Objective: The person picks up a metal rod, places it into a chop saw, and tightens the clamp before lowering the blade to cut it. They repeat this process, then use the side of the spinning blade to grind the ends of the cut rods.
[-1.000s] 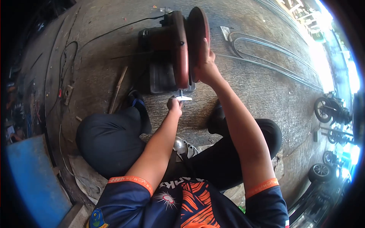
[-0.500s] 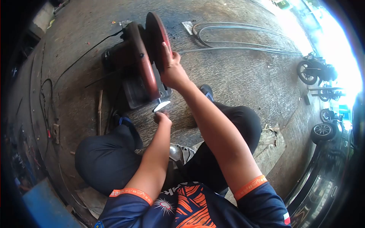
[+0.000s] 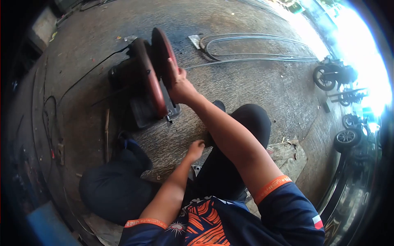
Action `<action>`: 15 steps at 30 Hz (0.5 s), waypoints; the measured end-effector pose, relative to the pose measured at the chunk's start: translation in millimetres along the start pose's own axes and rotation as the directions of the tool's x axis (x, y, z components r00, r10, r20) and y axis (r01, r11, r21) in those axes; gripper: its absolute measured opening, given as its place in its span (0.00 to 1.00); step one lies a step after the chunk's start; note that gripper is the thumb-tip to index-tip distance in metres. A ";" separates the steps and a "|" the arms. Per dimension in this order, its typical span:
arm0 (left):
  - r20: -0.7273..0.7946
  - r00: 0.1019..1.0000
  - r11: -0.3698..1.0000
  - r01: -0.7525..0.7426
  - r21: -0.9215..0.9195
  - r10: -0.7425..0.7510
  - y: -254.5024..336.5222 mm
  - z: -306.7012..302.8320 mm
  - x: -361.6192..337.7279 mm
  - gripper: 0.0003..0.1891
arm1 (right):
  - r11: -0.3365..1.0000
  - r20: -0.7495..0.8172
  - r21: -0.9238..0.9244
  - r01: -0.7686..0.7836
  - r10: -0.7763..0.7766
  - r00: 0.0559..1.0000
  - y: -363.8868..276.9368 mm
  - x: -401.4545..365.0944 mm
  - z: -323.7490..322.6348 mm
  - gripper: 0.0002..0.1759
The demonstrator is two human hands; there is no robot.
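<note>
Disc [image 3: 162, 55] of chop saw [image 3: 123, 74] gripped by right hand [image 3: 179, 85] | left hand [image 3: 195, 149] curled, hold unclear

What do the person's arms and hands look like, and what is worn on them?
The left hand and right hand are bare, without gloves. The arms are uncovered below short dark blue sleeves. The left sleeve and right sleeve each end in an orange band. The right one carries a red-and-white patch.
</note>
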State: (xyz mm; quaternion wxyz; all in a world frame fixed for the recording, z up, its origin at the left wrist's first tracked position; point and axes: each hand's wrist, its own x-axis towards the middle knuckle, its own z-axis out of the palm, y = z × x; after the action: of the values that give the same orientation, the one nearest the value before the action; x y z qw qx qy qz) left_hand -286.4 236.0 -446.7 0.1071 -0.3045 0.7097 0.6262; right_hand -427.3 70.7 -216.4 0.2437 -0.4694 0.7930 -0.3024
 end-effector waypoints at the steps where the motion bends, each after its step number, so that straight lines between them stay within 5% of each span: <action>1: -0.261 0.960 0.922 -0.005 -0.388 -0.105 -19.0 0.2 -0.7 0.17 | 0.999 -0.062 -0.045 0.016 -0.019 0.998 3.3 2.9 4.5 0.57; 3: -0.361 0.847 0.859 0.193 -0.475 -0.390 -13.2 -48.0 -0.8 0.17 | 0.992 -0.120 -0.112 0.061 -0.075 0.990 12.1 6.6 15.3 0.57; 4: -0.308 0.803 0.662 0.137 -0.737 -0.510 -39.2 -66.6 18.2 0.16 | 0.986 -0.124 -0.134 0.097 -0.113 0.986 18.1 10.3 17.5 0.56; 5: -0.231 0.768 0.401 0.036 -0.916 -0.597 -66.3 -84.8 35.8 0.15 | 0.887 -0.113 -0.348 0.303 -0.361 0.926 35.2 18.6 22.9 0.55; 7: -0.141 0.793 -0.121 -0.261 -0.958 -0.593 -33.5 -125.8 23.9 0.13 | 0.858 -0.103 -0.345 0.379 -0.437 0.894 33.0 18.8 26.4 0.53; 8: -0.153 0.777 -0.125 -0.285 -0.950 -0.610 -31.8 -136.9 24.8 0.13 | 0.958 -0.098 -0.146 0.248 -0.263 0.960 10.1 5.5 14.4 0.52; 9: -0.094 0.858 -0.191 -0.217 -0.957 -0.504 -31.0 -144.2 27.9 0.11 | 0.998 -0.021 0.008 0.059 -0.059 0.998 -8.3 -2.5 4.1 0.50; 10: -0.033 0.924 -0.245 -0.135 -0.960 -0.380 -26.9 -147.1 28.8 0.09 | 0.938 -0.123 -0.149 0.313 -0.331 0.935 -8.8 -2.6 7.4 0.51; 15: -0.057 0.873 -0.398 -0.278 -0.875 -0.484 -25.8 -139.7 45.0 0.05 | 0.960 -0.068 -0.139 0.243 -0.254 0.965 12.3 8.6 15.0 0.52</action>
State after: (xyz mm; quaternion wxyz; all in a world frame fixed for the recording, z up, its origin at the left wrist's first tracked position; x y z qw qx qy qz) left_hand -275.3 88.5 -465.1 -0.2972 -0.4580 -0.1727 0.8198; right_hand -428.4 63.8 -236.5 0.1390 -0.5668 0.7554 -0.2981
